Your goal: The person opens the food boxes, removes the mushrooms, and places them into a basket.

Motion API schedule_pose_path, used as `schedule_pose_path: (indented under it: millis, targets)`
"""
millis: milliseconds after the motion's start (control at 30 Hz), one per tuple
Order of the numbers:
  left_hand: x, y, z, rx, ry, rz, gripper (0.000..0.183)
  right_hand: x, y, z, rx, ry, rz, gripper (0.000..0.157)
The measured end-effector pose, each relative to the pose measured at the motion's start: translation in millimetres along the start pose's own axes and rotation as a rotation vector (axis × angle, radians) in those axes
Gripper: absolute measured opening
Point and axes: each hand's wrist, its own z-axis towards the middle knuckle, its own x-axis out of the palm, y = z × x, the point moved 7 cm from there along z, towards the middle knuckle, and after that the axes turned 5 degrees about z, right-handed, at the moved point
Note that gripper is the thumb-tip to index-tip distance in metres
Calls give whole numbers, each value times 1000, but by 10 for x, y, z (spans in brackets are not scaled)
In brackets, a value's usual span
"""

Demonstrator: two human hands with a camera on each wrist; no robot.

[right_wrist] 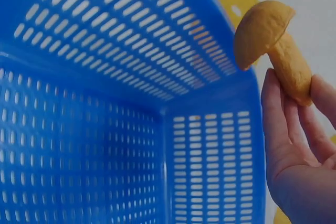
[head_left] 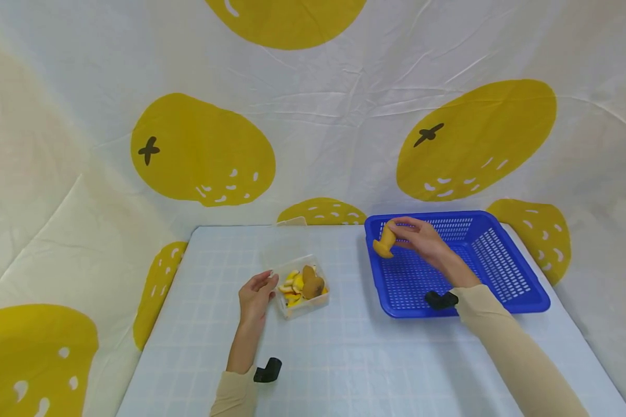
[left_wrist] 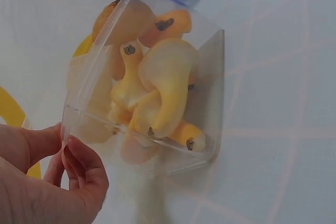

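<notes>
A yellow-orange mushroom (right_wrist: 291, 66) with a rounded cap is pinched at its stem by my right hand (head_left: 421, 238), above the left side of the blue basket (head_left: 464, 313). In the right wrist view its cap points away from the fingers. My left hand (head_left: 255, 294) grips the rim of a clear plastic box (left_wrist: 210, 98) between thumb and fingers. Inside the box lie several mushrooms (left_wrist: 173, 82) with pale yellow stems and dark stem ends. A larger brown cap (head_left: 313, 284) lies on top of them in the head view.
The blue basket has slotted walls and stands at the right of the table (head_left: 323, 365), which has a pale checked cover. Behind it hangs a white cloth (head_left: 334, 162) printed with yellow fruit shapes. Black wrist cameras (head_left: 268, 369) sit at both cuffs.
</notes>
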Motion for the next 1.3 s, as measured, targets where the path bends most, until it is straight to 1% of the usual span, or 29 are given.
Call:
schedule_pose_path:
  millis: [200, 300, 433, 567, 867, 1067, 1200, 1300]
  targets:
    - [3, -9, 2, 16, -9, -8, 36, -136, -61, 44, 7, 2, -46, 54]
    - [5, -3, 1, 19, -9, -5, 35, -190, -121, 76, 32, -4, -63, 56]
    - [1, 6, -3, 17, -11, -5, 34, -237, -223, 113, 85, -16, -100, 57]
    - [-4, 2, -12, 20, -8, -7, 35, -267, -302, 130, 114, -6, -125, 56]
    - [-5, 16, -5, 26, -15, -7, 35, -237, -465, 190, 152, 63, -142, 50]
    - [15, 30, 2, 27, -11, -17, 38, -228, -586, 243, 191, 81, -211, 46]
    - [4, 32, 1, 21, -11, -13, 37, -202, -634, 278, 181, 99, -252, 42]
    - [-9, 26, -5, 18, -11, -10, 37, -161, -646, 283, 191, 75, -322, 39]
